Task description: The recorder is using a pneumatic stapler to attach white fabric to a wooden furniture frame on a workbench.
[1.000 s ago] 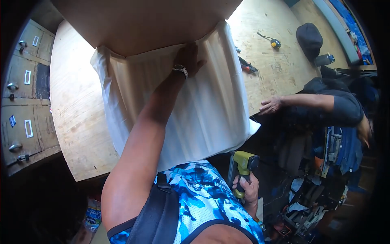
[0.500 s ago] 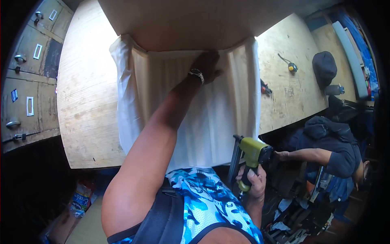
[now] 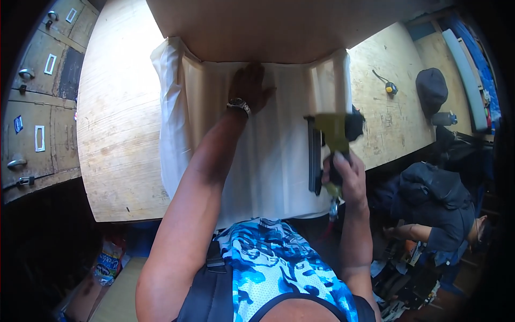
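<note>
White thin fabric (image 3: 257,161) is stretched over a box-like frame that lies on the wooden table. A brown panel (image 3: 268,32) rises at its far side. My left hand (image 3: 249,88), with a metal-band watch on its wrist, presses flat on the fabric next to the panel's lower edge, fingers extended. In my right hand (image 3: 348,174) is a green and black staple gun (image 3: 335,131), gripped by its handle and held over the right part of the fabric. It is somewhat blurred, and a hose fitting hangs under the handle.
On the wooden table (image 3: 118,134), a yellow tape measure (image 3: 391,88), a dark cap (image 3: 432,91) and a dark bottle (image 3: 444,118) lie to the right. Worn drawers (image 3: 40,112) line the left. Another person (image 3: 434,188) bends over clutter at the lower right.
My right hand has raised the staple gun from near my body to above the fabric. My left hand has slid left along the panel's edge. The other person's arm has moved down.
</note>
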The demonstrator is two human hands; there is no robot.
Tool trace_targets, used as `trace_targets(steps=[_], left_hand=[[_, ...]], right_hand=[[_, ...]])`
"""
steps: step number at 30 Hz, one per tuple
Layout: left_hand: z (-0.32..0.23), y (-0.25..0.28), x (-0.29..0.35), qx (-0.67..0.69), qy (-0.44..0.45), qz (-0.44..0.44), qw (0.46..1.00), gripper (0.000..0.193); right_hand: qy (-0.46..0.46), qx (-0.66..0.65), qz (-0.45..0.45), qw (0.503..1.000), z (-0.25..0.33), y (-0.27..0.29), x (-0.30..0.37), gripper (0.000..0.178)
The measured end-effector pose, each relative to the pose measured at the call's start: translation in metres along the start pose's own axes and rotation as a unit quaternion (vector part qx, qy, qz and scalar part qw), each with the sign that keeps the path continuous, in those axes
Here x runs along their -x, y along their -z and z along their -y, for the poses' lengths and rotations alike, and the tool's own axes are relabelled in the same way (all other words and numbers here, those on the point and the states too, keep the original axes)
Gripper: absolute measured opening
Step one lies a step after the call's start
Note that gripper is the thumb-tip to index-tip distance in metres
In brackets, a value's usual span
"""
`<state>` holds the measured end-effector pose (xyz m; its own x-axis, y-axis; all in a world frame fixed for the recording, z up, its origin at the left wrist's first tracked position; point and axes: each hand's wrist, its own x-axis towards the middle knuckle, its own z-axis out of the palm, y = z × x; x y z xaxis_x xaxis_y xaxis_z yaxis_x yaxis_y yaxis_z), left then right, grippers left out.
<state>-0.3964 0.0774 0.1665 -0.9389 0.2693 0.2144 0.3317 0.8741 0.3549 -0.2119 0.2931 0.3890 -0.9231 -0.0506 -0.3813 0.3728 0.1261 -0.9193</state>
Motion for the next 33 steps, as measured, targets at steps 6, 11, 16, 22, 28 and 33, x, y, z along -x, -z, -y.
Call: trace_targets(steps=[6,11,16,22,28,33], left_hand=[[0.007,-0.004,0.014,0.016,0.023,0.002,1.000,0.065],[0.026,-0.012,0.023,0.030,0.059,-0.110,0.992,0.053],[0.022,-0.001,0.026,0.233,0.094,-0.228,0.941,0.048],[0.025,-0.002,0.029,0.281,0.130,-0.298,0.903,0.046],[0.022,0.004,0.030,0.299,0.136,-0.287,0.900,0.041],[0.030,-0.006,0.032,0.217,0.100,-0.240,0.941,0.027]], right_hand=[[-0.045,-0.086,-0.061,0.993,-0.020,-0.032,-0.101,0.039],[-0.071,-0.128,-0.062,0.987,-0.039,-0.075,-0.179,0.042],[-0.075,-0.060,-0.055,0.994,-0.045,-0.090,-0.209,0.048],[-0.064,0.029,-0.076,0.995,-0.031,-0.110,-0.223,0.049],[-0.069,0.091,-0.072,0.991,-0.031,-0.108,-0.233,0.051],[-0.076,0.113,-0.071,0.988,-0.038,-0.104,-0.243,0.051]])
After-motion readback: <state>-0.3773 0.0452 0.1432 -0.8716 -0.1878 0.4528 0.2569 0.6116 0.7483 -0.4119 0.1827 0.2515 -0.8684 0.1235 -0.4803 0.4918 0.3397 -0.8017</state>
